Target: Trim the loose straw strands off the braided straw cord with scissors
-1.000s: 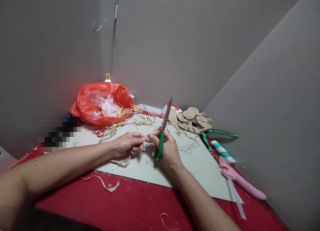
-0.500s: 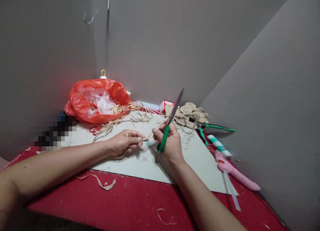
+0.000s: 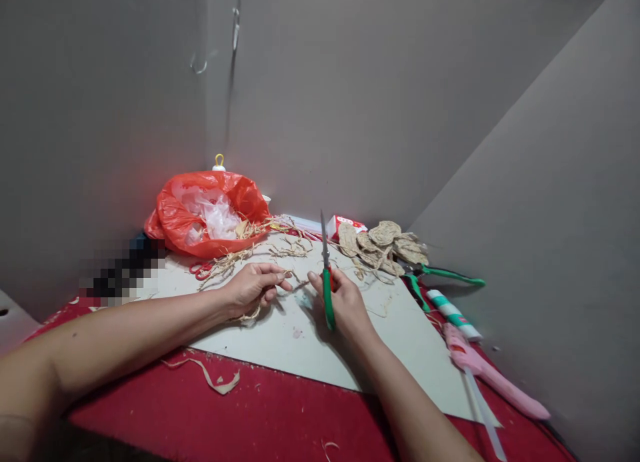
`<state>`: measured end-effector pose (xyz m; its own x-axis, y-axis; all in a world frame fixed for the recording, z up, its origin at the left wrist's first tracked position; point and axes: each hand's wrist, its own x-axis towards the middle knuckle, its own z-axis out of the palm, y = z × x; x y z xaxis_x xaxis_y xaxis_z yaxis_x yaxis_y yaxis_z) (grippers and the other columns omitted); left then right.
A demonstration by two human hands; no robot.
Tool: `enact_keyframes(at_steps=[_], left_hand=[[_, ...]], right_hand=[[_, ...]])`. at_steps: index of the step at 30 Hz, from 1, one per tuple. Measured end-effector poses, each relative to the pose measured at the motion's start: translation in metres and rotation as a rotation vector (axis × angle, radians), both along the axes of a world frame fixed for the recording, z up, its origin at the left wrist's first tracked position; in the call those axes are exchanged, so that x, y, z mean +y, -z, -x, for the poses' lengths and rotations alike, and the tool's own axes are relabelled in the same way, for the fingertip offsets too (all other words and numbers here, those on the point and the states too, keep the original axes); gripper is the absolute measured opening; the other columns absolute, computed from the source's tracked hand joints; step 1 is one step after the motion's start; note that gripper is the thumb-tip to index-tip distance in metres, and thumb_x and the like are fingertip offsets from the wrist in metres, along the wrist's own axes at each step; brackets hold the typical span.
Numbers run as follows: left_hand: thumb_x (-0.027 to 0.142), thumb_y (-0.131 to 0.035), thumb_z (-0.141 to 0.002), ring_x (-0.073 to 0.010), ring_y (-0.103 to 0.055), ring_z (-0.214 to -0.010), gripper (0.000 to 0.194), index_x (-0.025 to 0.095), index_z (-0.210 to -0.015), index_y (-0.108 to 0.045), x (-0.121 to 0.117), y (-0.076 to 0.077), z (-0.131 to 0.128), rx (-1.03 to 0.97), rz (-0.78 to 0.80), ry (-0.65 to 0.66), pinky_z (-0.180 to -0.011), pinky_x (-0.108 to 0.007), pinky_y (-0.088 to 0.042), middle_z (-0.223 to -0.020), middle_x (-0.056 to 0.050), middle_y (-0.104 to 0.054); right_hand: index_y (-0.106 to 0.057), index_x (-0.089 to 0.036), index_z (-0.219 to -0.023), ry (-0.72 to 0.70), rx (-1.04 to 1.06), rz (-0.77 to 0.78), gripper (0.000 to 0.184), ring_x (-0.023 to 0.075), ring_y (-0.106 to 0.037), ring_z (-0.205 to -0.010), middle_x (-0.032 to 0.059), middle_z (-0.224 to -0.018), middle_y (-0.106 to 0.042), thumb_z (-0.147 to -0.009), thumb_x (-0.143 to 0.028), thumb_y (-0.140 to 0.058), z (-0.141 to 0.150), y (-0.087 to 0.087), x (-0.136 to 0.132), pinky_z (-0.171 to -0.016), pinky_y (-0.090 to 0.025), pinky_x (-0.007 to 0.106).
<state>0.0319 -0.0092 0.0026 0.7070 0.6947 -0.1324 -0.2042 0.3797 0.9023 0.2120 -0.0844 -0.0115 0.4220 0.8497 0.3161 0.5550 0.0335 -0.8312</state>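
Observation:
In my left hand [image 3: 255, 290], thumb and fingers are pinched on a thin braided straw cord [image 3: 299, 282]. A loop of straw cord hangs beneath that hand, over the white board [image 3: 270, 342]. My right hand [image 3: 350, 309] is closed around scissors [image 3: 328, 289] with green handles, their dark blades pointing up and away from me. The cord's far end reaches toward my right fingertips; whether they also pinch it is hard to tell. Loose straw strands [image 3: 290, 247] lie just beyond my hands.
Behind stands a red plastic bag [image 3: 173, 239] with clear plastic and straw inside. Coiled straw pieces [image 3: 385, 234], green-handled pliers [image 3: 453, 275], a striped roll [image 3: 454, 314] and a pink glue gun [image 3: 495, 375] line the right side. Red cloth [image 3: 280, 415] covers the table. Grey walls close in behind.
The scissors have turned from leaning right to nearly upright. My hands have moved slightly apart, and the cord between them looks thinner. The whole view has shifted a little.

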Motion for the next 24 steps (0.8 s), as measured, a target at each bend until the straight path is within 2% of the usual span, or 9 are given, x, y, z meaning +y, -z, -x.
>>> enact_keyframes(at_steps=[3,5,9,14,24], left_hand=[[0.016,-0.067,-0.073,-0.0025,-0.044,-0.038,0.012,0.012,-0.082,-0.059,0.010,0.001,-0.001,-0.020,0.019,-0.122,-0.035,-0.015,-0.033,-0.073,-0.005,-0.068],[0.014,-0.065,-0.074,-0.0031,-0.047,-0.038,0.012,0.011,-0.084,-0.060,0.015,0.002,-0.001,-0.024,0.026,-0.175,-0.036,-0.015,-0.035,-0.076,-0.007,-0.069],[0.011,-0.061,-0.076,-0.0035,-0.051,-0.039,0.007,0.009,-0.083,-0.061,0.020,0.005,0.000,-0.042,-0.008,-0.195,-0.036,-0.014,-0.035,-0.076,-0.008,-0.069],[0.003,-0.061,-0.071,-0.0056,-0.054,-0.042,0.007,0.009,-0.073,-0.062,0.019,0.004,-0.001,-0.053,-0.056,-0.234,-0.036,-0.014,-0.037,-0.060,-0.001,-0.061],[0.003,-0.059,-0.074,-0.0080,-0.060,-0.051,0.010,0.009,-0.078,-0.066,0.021,0.006,0.000,-0.057,-0.041,-0.205,-0.038,-0.014,-0.040,-0.068,-0.004,-0.063]], right_hand=[[-0.046,-0.023,-0.076,0.013,-0.370,0.170,0.034,0.0143,-0.048,-0.059,-0.0035,-0.063,-0.052,-0.078,-0.056,-0.053,-0.003,-0.004,-0.003,-0.057,-0.034,0.026],[-0.048,-0.023,-0.087,0.025,-0.576,0.269,0.032,0.0164,-0.053,-0.061,-0.0013,-0.068,-0.058,-0.081,-0.054,-0.049,-0.002,-0.007,-0.007,-0.057,-0.031,0.027],[-0.048,-0.021,-0.107,0.007,-0.814,0.349,0.038,0.0200,-0.061,-0.071,0.0043,-0.083,-0.065,-0.084,-0.052,-0.044,0.004,-0.011,-0.012,-0.058,-0.031,0.028],[-0.054,-0.021,-0.101,0.074,-0.982,0.316,0.042,0.0209,-0.062,-0.074,0.0061,-0.086,-0.067,-0.082,-0.057,-0.045,0.007,-0.012,-0.013,-0.060,-0.034,0.029],[-0.058,-0.021,-0.099,0.186,-1.059,0.264,0.047,0.0223,-0.062,-0.072,0.0076,-0.083,-0.068,-0.080,-0.062,-0.046,0.000,-0.009,-0.010,-0.060,-0.034,0.030]])
